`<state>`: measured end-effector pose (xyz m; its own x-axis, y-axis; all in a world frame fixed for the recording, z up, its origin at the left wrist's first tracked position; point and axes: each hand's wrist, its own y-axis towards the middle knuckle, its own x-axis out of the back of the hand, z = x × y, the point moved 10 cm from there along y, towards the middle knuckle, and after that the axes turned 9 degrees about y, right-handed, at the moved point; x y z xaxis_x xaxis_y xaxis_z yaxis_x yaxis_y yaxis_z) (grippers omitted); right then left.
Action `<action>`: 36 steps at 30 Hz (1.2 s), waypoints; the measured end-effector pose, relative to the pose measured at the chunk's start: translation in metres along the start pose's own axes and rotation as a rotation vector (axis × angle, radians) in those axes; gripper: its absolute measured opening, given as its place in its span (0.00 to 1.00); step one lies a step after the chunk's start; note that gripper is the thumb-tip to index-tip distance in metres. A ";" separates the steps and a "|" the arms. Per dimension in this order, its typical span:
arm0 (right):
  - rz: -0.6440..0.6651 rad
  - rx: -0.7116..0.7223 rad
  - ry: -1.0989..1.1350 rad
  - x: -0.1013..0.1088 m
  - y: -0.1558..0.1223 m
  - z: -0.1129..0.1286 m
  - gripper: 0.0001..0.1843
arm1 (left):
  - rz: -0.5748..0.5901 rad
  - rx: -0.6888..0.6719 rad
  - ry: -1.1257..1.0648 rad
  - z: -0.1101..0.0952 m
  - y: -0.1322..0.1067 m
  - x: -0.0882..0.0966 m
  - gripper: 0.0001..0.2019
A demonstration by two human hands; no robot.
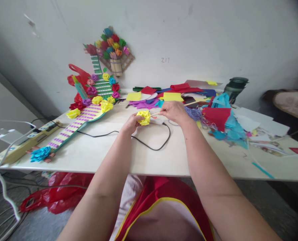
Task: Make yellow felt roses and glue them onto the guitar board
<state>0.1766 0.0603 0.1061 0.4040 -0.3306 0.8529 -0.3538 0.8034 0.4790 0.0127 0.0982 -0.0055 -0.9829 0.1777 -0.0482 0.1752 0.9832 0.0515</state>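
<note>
My left hand [130,123] is closed around a yellow paper flower [144,117], holding it just above the white table [143,157]. My right hand [174,111] pinches a thin wooden stick [156,113] whose tip meets the flower from the right. A black cable [154,145] loops on the table right under both hands, beside a small white device [157,121].
A striped paper craft [75,127] decorated with paper flowers lies at left, with a power strip [25,142] beside it. Coloured paper sheets [164,95] and scraps [224,122] pile at the back and right. A dark bottle [235,87] stands behind. A red plastic bag [56,197] lies on the floor.
</note>
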 end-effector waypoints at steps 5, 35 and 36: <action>0.001 0.016 -0.027 0.000 0.000 0.004 0.07 | -0.003 0.003 0.012 0.003 0.002 0.002 0.18; 0.034 0.016 0.076 -0.002 -0.002 0.002 0.05 | -0.026 0.044 0.008 0.002 -0.002 0.000 0.16; 0.037 0.015 0.076 -0.002 -0.002 0.003 0.04 | -0.027 0.052 0.008 0.002 -0.003 0.000 0.16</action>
<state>0.1742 0.0585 0.1039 0.4529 -0.2614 0.8524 -0.3826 0.8066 0.4507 0.0128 0.0957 -0.0080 -0.9878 0.1504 -0.0411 0.1506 0.9886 -0.0014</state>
